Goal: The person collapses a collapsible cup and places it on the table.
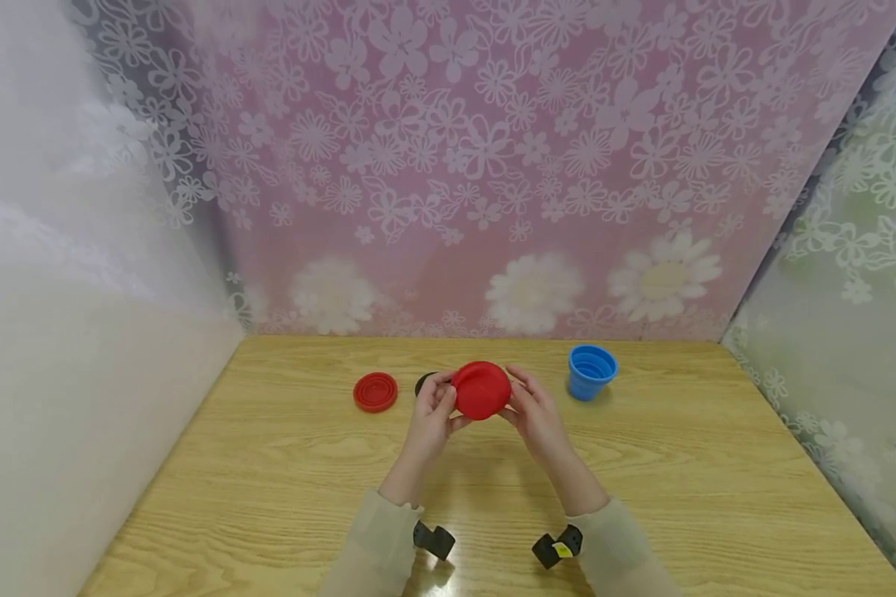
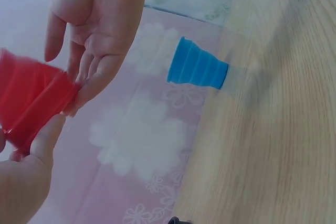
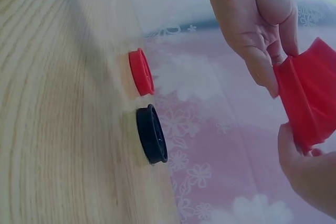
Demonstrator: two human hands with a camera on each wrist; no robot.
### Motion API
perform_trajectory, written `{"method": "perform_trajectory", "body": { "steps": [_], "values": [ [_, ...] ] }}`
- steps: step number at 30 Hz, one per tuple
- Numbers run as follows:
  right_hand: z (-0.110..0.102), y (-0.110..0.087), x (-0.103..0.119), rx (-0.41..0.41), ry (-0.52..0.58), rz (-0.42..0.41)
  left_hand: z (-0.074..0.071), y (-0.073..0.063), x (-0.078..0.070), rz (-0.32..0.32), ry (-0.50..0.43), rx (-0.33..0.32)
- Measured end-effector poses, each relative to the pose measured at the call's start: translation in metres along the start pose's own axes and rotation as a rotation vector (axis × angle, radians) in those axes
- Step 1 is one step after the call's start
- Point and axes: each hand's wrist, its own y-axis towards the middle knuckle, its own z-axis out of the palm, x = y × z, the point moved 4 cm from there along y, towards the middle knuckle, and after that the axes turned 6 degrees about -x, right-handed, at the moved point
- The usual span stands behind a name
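Note:
A red collapsible cup (image 1: 481, 390) is held up above the wooden table between both hands, its round face toward the head camera. In the wrist views its ridged side wall (image 2: 31, 100) looks partly extended and tilted. My left hand (image 1: 429, 419) grips its left edge, thumb in front and fingers behind. On the opposite edge, my right hand (image 1: 539, 423) pinches it between thumb and fingers. Behind the left hand, a flattened black collapsible cup (image 3: 151, 135) is mostly hidden in the head view. Left of it lies a flattened red collapsible cup (image 1: 376, 391).
An extended blue collapsible cup (image 1: 591, 373) stands upright at the back right of the wooden table (image 1: 306, 489). Flower-patterned sheeting (image 1: 448, 166) rises along the table's back edge, with pale panels at both sides.

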Motion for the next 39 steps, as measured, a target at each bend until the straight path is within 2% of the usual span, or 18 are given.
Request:
{"method": "perform_trajectory", "body": {
  "steps": [3, 5, 13, 19, 24, 28, 35, 39],
  "values": [
    [0.004, -0.001, 0.000, 0.077, 0.002, -0.036, 0.001, 0.000, -0.002, 0.021, -0.075, 0.002],
    [0.005, -0.001, -0.002, 0.094, -0.011, -0.050, 0.002, 0.000, -0.002, 0.025, -0.104, 0.003],
    [0.002, 0.001, -0.005, 0.016, -0.067, -0.082, 0.006, -0.002, -0.002, 0.020, -0.155, 0.005],
    [0.000, 0.001, -0.001, -0.006, -0.081, -0.103, 0.004, -0.003, -0.004, 0.041, -0.093, 0.001],
    [0.000, -0.001, 0.003, 0.017, -0.145, -0.128, 0.006, -0.005, -0.010, 0.014, 0.017, -0.061],
    [0.001, -0.002, 0.004, 0.054, -0.205, -0.133, 0.009, -0.008, -0.015, 0.023, 0.084, -0.053],
    [0.001, -0.005, 0.003, 0.098, -0.252, -0.120, 0.002, -0.001, 0.002, -0.038, 0.145, -0.031],
    [0.001, -0.005, 0.001, 0.096, -0.255, -0.105, 0.001, 0.000, 0.006, -0.028, 0.179, -0.019]
  ]
}}
